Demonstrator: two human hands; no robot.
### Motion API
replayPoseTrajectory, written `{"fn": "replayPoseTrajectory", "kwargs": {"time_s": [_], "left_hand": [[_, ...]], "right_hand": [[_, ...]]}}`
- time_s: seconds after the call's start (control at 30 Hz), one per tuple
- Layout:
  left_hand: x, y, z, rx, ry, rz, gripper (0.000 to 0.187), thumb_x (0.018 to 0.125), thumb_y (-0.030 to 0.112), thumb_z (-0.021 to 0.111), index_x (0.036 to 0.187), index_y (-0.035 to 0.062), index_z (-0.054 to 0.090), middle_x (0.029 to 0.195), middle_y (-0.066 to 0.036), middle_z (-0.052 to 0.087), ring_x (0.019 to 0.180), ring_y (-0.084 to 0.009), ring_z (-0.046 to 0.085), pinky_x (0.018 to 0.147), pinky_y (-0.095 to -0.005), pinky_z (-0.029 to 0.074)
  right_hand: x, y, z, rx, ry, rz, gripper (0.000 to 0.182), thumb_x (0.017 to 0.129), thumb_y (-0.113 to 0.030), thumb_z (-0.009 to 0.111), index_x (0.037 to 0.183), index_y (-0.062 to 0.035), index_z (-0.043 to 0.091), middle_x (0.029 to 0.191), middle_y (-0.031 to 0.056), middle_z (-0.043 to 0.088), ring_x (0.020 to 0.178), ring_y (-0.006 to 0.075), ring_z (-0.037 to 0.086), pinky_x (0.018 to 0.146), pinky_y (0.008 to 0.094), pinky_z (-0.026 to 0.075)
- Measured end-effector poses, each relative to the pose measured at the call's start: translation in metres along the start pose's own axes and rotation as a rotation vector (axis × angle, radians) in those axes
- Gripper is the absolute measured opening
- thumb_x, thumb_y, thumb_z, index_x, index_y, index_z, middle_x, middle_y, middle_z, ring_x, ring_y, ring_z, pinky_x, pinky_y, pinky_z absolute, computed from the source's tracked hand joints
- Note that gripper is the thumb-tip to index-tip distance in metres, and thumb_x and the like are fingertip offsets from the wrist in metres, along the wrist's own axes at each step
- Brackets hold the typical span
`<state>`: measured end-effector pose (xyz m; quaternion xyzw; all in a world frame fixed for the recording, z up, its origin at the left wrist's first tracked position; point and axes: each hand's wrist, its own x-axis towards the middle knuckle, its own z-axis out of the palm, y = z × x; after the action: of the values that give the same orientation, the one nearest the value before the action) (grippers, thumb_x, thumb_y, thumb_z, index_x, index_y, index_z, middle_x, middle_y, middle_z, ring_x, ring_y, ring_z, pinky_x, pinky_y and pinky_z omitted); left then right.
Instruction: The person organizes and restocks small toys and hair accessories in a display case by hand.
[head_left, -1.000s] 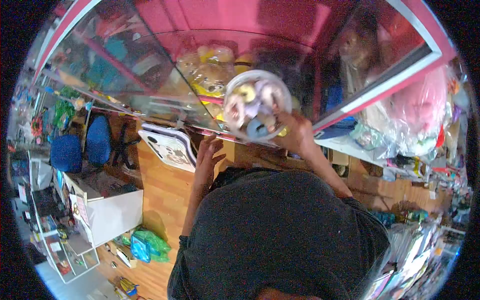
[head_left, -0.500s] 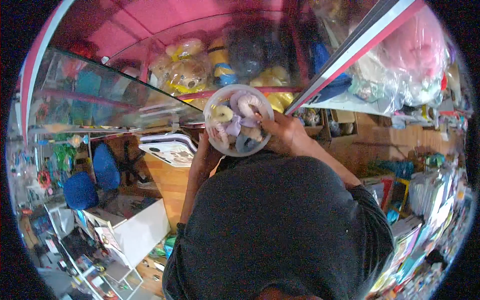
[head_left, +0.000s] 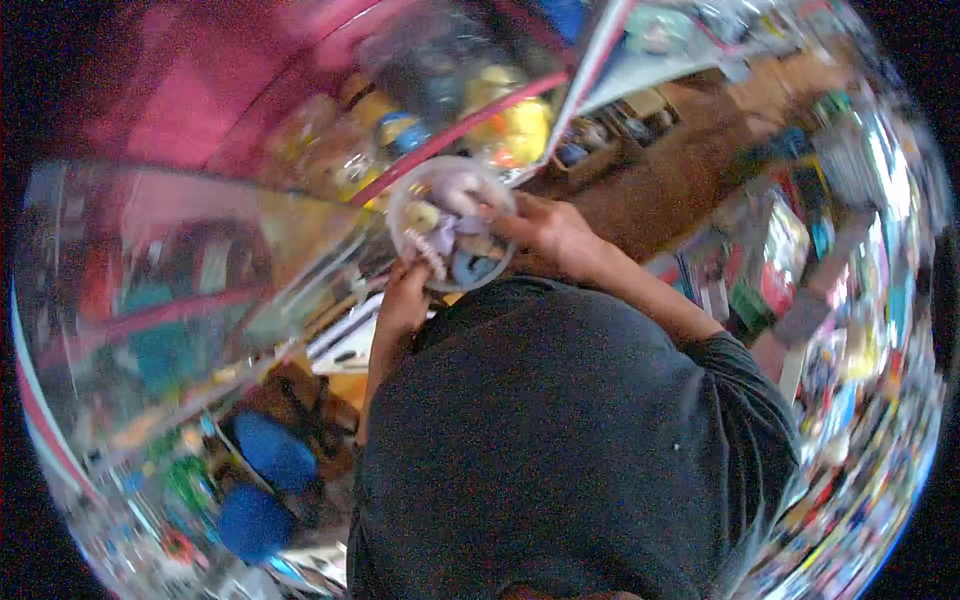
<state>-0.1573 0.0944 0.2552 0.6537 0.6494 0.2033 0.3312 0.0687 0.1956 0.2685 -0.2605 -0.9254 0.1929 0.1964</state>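
Note:
Between my two hands is a round clear plastic tub [head_left: 397, 238], seen from above in front of my chest. Soft coiled pieces in lilac, pale yellow, pink and grey-blue fill it, with a lilac bow [head_left: 441, 232] among them; they look like hair scrunchies. My left hand [head_left: 404, 298] is closed on the near left side of the rim. My right hand [head_left: 553, 236] grips the right side, its fingertips at the edge and its palm partly hiding the wall.
Ahead is a pink-backed display case with a glass panel [head_left: 190, 260] on the left. Wrapped plush toys, including a yellow one [head_left: 525, 130], sit inside. Two blue chairs [head_left: 258, 522] stand at lower left. Crowded, blurred shelves [head_left: 850, 420] line the right, beside a brown wooden floor [head_left: 650, 175].
The whole view has swung round, so the case tilts and the chairs appear lower and further right. The tub has shifted slightly left and up, still in both hands.

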Motion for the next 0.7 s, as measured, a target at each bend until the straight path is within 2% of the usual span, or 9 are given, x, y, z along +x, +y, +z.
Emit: {"fn": "replayPoseTrajectory", "kwargs": {"time_s": [0.03,0.07,0.1,0.13,0.37,0.4,0.5,0.63,0.7], "left_hand": [[-0.003,0.013,-0.009,-0.049,-0.107,-0.087,0.035,0.070,-0.007,0.042,0.102,0.0032,0.051,0.107,-0.012,0.047,0.100,-0.0246,0.048,0.075,-0.0356,0.048],[0.000,0.001,0.002,-0.655,-0.113,-0.280,0.033,0.074,-0.002,0.042,0.104,0.0045,0.050,0.104,-0.010,0.048,0.098,-0.0235,0.048,0.073,-0.0350,0.048],[0.003,-0.012,0.014,-1.245,-0.134,-0.516,0.031,0.077,0.003,0.042,0.106,0.0058,0.048,0.102,-0.008,0.050,0.097,-0.0224,0.049,0.070,-0.0343,0.049],[0.003,-0.007,0.022,-1.262,-0.083,-0.542,0.028,0.082,0.012,0.041,0.110,0.0077,0.045,0.099,-0.005,0.051,0.095,-0.0203,0.049,0.068,-0.0341,0.048],[0.005,-0.079,0.057,-1.029,-0.197,-0.361,0.028,0.083,0.012,0.041,0.111,0.0072,0.043,0.100,-0.006,0.050,0.093,-0.0199,0.050,0.073,-0.0353,0.046],[-0.002,-0.022,0.027,-1.043,-0.191,-0.520,0.029,0.084,0.012,0.040,0.113,0.0068,0.041,0.103,-0.006,0.050,0.093,-0.0204,0.050,0.080,-0.0364,0.043],[-0.006,-0.034,0.036,-1.199,-0.217,-0.642,0.030,0.085,0.011,0.039,0.114,0.0066,0.039,0.104,-0.006,0.049,0.093,-0.0207,0.050,0.083,-0.0352,0.041],[-0.011,0.001,0.020,-1.195,-0.126,-0.683,0.029,0.085,0.010,0.039,0.113,0.0067,0.038,0.103,-0.006,0.049,0.093,-0.0202,0.050,0.081,-0.0357,0.042],[-0.013,-0.005,0.020,-0.975,-0.190,-0.599,0.030,0.084,0.009,0.040,0.114,0.0071,0.038,0.103,-0.007,0.049,0.095,-0.0207,0.050,0.082,-0.0350,0.041]], "right_hand": [[-0.004,-0.006,0.001,-0.041,0.021,-0.028,0.054,0.070,-0.009,0.047,0.122,-0.0147,0.038,0.096,0.0189,0.049,0.068,0.0317,0.057,0.056,0.0368,0.049],[-0.008,-0.014,0.001,-0.073,0.046,0.035,0.054,0.070,-0.009,0.047,0.122,-0.0147,0.038,0.096,0.0189,0.049,0.068,0.0317,0.057,0.056,0.0368,0.049],[-0.013,-0.022,0.001,-0.043,-0.030,0.138,0.055,0.067,-0.012,0.054,0.121,-0.0136,0.040,0.104,0.0198,0.047,0.079,0.0335,0.055,0.065,0.0379,0.048],[-0.019,-0.029,0.001,-0.003,-0.106,0.233,0.058,0.064,-0.016,0.061,0.119,-0.0126,0.042,0.112,0.0206,0.045,0.091,0.0353,0.053,0.074,0.0390,0.046],[-0.046,-0.069,0.007,0.183,0.062,0.404,0.066,0.060,-0.016,0.066,0.119,-0.0096,0.039,0.115,0.0207,0.043,0.091,0.0373,0.052,0.076,0.0412,0.046],[-0.050,-0.073,0.007,0.176,0.050,0.419,0.064,0.061,-0.018,0.066,0.118,-0.0080,0.039,0.114,0.0203,0.044,0.091,0.0372,0.052,0.076,0.0412,0.045],[-0.052,-0.083,-0.005,0.191,0.034,0.435,0.060,0.063,-0.021,0.066,0.116,-0.0055,0.041,0.112,0.0198,0.046,0.091,0.0367,0.052,0.075,0.0410,0.045],[-0.052,-0.087,-0.004,0.256,0.124,0.499,0.052,0.067,-0.024,0.066,0.110,-0.0031,0.043,0.104,0.0200,0.050,0.090,0.0363,0.052,0.073,0.0411,0.044],[-0.051,-0.088,0.007,0.224,0.266,0.479,0.049,0.070,-0.027,0.064,0.108,-0.0022,0.044,0.094,0.0196,0.054,0.086,0.0343,0.055,0.070,0.0394,0.045]]}}
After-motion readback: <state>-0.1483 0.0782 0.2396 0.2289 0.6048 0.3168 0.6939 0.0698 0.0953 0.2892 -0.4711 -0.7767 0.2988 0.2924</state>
